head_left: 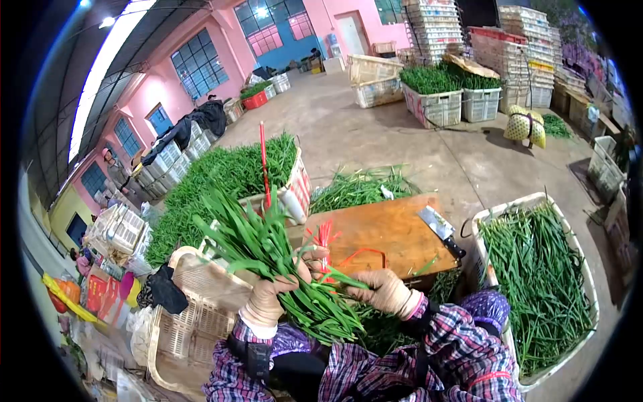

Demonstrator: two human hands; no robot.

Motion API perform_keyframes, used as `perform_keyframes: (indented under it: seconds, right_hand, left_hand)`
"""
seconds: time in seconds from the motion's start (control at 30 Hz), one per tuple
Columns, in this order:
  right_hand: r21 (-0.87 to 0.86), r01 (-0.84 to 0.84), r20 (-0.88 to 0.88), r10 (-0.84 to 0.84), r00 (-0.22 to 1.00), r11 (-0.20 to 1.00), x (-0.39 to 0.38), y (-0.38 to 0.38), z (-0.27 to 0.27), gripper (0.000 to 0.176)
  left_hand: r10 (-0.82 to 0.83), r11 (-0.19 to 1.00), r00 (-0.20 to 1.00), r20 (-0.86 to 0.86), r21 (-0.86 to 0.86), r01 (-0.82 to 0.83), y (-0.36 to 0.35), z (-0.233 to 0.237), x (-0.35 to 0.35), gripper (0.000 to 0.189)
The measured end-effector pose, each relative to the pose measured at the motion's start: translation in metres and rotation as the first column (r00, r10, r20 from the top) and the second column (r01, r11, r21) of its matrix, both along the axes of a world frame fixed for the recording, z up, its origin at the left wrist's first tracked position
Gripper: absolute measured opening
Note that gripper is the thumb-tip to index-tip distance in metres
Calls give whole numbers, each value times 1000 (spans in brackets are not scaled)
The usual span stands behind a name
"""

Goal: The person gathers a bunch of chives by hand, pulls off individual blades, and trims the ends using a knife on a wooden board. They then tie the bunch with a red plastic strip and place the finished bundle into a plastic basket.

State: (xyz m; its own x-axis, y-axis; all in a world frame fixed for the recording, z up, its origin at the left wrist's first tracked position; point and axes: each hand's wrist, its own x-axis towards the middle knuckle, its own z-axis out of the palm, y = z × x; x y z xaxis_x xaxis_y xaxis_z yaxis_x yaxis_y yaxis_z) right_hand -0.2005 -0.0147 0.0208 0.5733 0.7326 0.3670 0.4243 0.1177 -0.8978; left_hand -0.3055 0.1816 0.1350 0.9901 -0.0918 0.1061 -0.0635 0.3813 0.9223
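Observation:
My left hand, in what looks like a pale glove, is closed around a bunch of long, flat green leaves, like garlic chives. The leaves fan up to the left and the lower stalks hang over my lap. My right hand pinches a few green stalks at the bunch's right side. Beyond my hands lies a wooden board. A bundle of red ties stands by its near left part, and a loose red tie lies on it. A cleaver with a black handle rests at the board's right edge.
A white crate of cut greens stands on my right. At my left is a plastic basket. Crates heaped with greens stand ahead left, near a pile of greens. Stacked crates rise across the concrete floor.

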Motion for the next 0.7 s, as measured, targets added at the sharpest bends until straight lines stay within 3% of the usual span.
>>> perform_keyframes:
  seconds: [0.03, 0.07, 0.13, 0.2, 0.27, 0.3, 0.33, 0.37, 0.4, 0.43, 0.47, 0.5, 0.53, 0.6, 0.63, 0.7]
  right_hand:
    - [22, 6, -12, -6, 1000, 1000, -2, 2, -5, 22]
    - [-23, -41, -148, 37, 988, 999, -7, -2, 4, 21]
    - [-77, -47, -117, 38, 992, 996, -10, -1, 0, 21]
    - [-64, -82, -144, 72, 987, 995, -13, 5, -14, 17]
    - [-20, -66, 117, 68, 991, 998, -7, 16, -40, 18]
    - [-44, -111, 30, 112, 993, 993, -13, 15, -33, 20]
    - [-34, -89, 58, 91, 994, 995, -17, 14, -29, 20]
    - [-73, -98, 50, 102, 994, 992, -18, 13, -29, 21]
    - [-112, -107, 41, 112, 993, 988, -18, 11, -29, 22]
    - [-222, -139, -49, 131, 990, 965, -20, 6, -24, 24]
    - [-249, -173, -42, 168, 985, 953, -17, 5, -31, 27]
    - [-185, -142, 27, 150, 988, 972, -18, 2, -35, 28]
    - [-118, -119, 92, 130, 987, 986, -19, -1, -40, 30]
    - [-213, -136, -66, 124, 990, 968, -18, -10, -55, 31]
    - [-211, -75, 47, 86, 995, 975, -22, -18, -39, 32]
    - [-186, -40, 28, 46, 999, 982, -18, -27, -58, 30]
  left_hand:
    - [-20, 999, 1000, -4, -42, 20, 15, -15, 0, 42]
    - [35, 999, 999, 14, 22, -36, 16, -21, -1, 55]
    - [33, 997, 999, -30, -67, -35, 16, -28, -2, 76]
    - [30, 998, 999, 44, -57, -28, -7, -7, -5, 82]
    - [-153, 988, 986, 71, -22, 155, 10, -32, -2, 81]
    - [-239, 970, 963, 124, -7, 242, 23, -53, 0, 72]
    - [-325, 945, 929, 175, 14, 328, 30, -66, 1, 63]
    - [-312, 950, 928, 206, 91, 299, 17, -46, -5, 34]
    - [-172, 985, 965, 197, 59, 163, -1, -38, -5, 24]
    - [-25, 987, 987, 158, 162, -1, 21, -77, -8, 23]
    - [128, 950, 983, 132, 267, -160, 20, -75, -13, 23]
    - [40, 996, 991, 131, 76, -50, 13, -71, -16, 24]
    - [-46, 991, 988, 146, -117, 63, -16, -24, -22, 27]
    - [56, 983, 995, 78, -177, -42, -12, -18, -29, 25]
    - [100, 981, 991, 88, -174, -84, -11, -15, -33, 24]
    - [153, 974, 982, 111, -184, -131, -12, -3, -40, 23]
